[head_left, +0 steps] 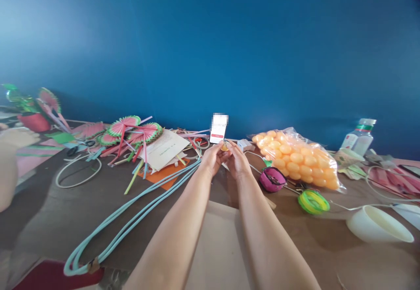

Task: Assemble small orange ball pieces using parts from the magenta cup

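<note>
My left hand (212, 158) and my right hand (237, 160) meet over the middle of the table. Both are closed, with fingertips pinching a small gold-coloured round object (225, 146) between them. It is too small to tell its kind. Just behind it a phone (218, 129) with a lit white screen leans near the blue wall. A white box (244, 145) lies beyond my right hand. To the right of that hand sits a purple round pouch (273, 179). Light-blue tubing (131, 202), bent in long loops, runs from near my left wrist toward the front left.
A bag of orange balls (298, 158), yellow-green tape rolls (313, 201), a white cup (379, 224) and a bottle (359, 138) stand at right. Pink paper fans (144, 134), printed paper (164, 149) and scissors (80, 148) lie left. Another person's arm (9, 163) reaches in at far left.
</note>
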`<control>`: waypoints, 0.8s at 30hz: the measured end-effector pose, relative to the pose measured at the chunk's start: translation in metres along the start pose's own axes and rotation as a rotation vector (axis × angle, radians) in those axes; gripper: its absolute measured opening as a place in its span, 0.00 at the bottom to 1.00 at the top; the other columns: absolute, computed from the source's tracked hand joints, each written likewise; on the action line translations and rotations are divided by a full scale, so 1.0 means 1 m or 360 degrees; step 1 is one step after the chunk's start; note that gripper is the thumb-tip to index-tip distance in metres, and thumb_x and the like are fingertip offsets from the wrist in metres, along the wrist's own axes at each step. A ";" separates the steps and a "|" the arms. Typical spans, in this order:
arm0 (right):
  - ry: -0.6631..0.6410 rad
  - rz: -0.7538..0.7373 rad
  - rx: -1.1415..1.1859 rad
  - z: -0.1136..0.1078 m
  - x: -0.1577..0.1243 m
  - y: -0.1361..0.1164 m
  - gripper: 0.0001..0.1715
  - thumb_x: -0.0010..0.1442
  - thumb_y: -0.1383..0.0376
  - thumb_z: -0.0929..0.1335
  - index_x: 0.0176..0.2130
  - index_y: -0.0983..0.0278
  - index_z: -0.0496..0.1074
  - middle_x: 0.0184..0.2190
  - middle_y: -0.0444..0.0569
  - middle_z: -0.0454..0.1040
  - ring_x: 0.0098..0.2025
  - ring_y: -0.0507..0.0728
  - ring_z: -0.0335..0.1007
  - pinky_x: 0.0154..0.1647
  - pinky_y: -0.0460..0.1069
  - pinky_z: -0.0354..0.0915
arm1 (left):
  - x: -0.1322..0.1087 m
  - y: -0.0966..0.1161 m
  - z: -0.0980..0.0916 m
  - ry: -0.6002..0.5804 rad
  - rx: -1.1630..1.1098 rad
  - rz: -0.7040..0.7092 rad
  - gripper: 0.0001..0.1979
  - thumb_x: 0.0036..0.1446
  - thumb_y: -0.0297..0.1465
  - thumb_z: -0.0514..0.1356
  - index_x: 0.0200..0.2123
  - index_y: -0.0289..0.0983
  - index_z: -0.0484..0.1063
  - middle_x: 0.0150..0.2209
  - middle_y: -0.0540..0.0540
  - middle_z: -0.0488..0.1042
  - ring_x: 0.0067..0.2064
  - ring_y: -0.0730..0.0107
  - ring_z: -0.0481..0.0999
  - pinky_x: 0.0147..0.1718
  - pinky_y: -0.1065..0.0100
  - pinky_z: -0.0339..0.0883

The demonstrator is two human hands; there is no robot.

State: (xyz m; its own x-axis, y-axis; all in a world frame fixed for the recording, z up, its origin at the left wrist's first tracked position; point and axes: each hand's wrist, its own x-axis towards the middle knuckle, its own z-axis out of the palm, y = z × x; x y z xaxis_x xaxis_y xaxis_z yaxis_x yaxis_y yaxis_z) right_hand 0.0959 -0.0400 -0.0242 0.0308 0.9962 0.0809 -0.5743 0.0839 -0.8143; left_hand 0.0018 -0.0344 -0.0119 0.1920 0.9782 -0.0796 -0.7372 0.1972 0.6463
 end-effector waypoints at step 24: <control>0.0110 0.0028 -0.0146 0.003 -0.002 0.000 0.22 0.42 0.56 0.78 0.39 0.56 0.77 0.35 0.42 0.79 0.35 0.55 0.73 0.30 0.47 0.67 | 0.004 -0.002 -0.001 0.0111 -0.0040 -0.0026 0.09 0.58 0.32 0.62 0.35 0.29 0.74 0.26 0.45 0.75 0.24 0.77 0.73 0.31 0.74 0.72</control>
State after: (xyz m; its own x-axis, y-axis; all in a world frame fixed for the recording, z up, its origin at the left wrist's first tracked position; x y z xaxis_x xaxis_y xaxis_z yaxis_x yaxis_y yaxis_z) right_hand 0.0934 -0.0421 -0.0222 0.0794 0.9964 0.0287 -0.4980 0.0646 -0.8648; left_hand 0.0034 -0.0305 -0.0138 0.1589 0.9768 -0.1433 -0.7506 0.2138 0.6252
